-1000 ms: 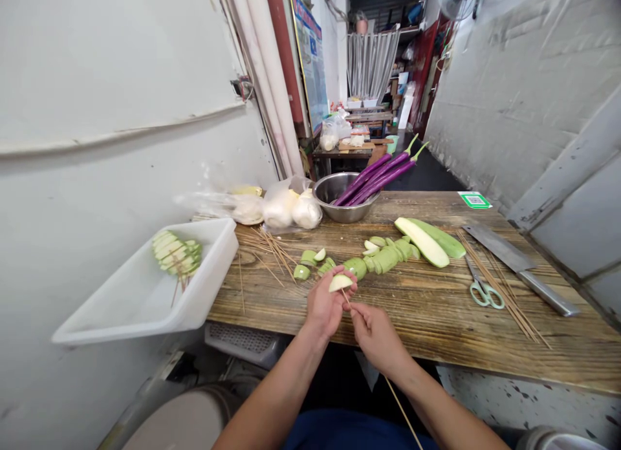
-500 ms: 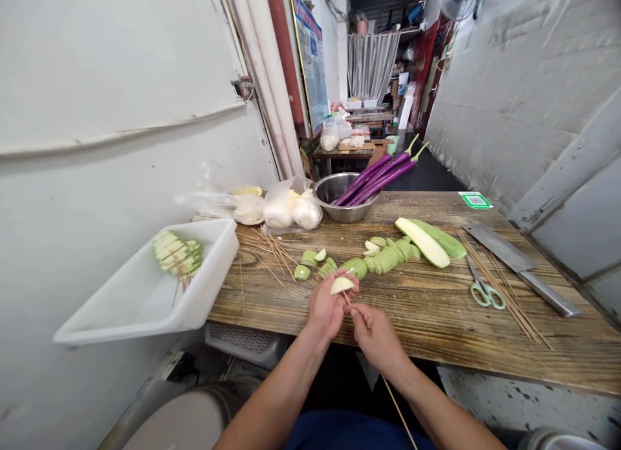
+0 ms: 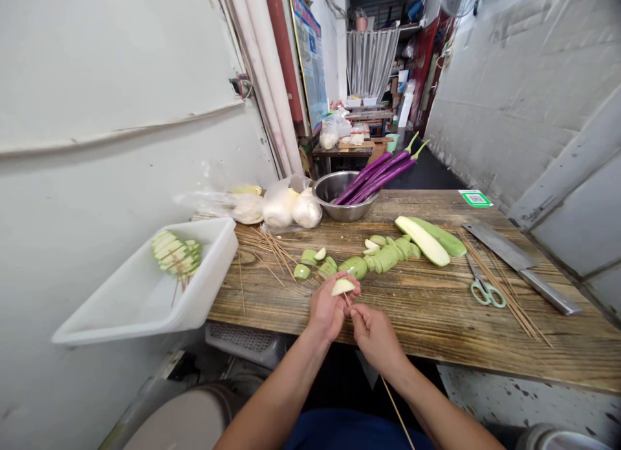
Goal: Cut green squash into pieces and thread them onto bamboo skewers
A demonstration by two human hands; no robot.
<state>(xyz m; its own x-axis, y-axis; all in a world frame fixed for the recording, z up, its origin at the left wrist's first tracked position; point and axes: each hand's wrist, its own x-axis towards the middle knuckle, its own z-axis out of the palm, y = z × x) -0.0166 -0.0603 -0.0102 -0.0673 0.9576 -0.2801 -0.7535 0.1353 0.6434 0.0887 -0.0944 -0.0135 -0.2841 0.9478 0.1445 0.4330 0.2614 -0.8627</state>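
My left hand [image 3: 328,308] pinches a pale green vegetable slice [image 3: 342,286] just above the front edge of the wooden table [image 3: 436,321]. My right hand [image 3: 376,337] is closed on a thin bamboo skewer [image 3: 395,408], whose tip meets the underside of the slice; its long end runs down past my wrist. Right behind my hands lies a row of cut green slices [image 3: 383,258] and a halved green vegetable [image 3: 427,240].
A white tray [image 3: 145,295] at the left holds skewered slices [image 3: 174,251]. Loose skewers [image 3: 266,246] lie at mid-left, more skewers [image 3: 499,285], scissors [image 3: 482,288] and a cleaver [image 3: 519,267] at the right. A steel bowl [image 3: 342,194] of purple eggplants and bagged white items [image 3: 291,207] stand behind.
Both hands have stayed nearly in place; the slice has sunk slightly lower onto the skewer tip between my fingers.
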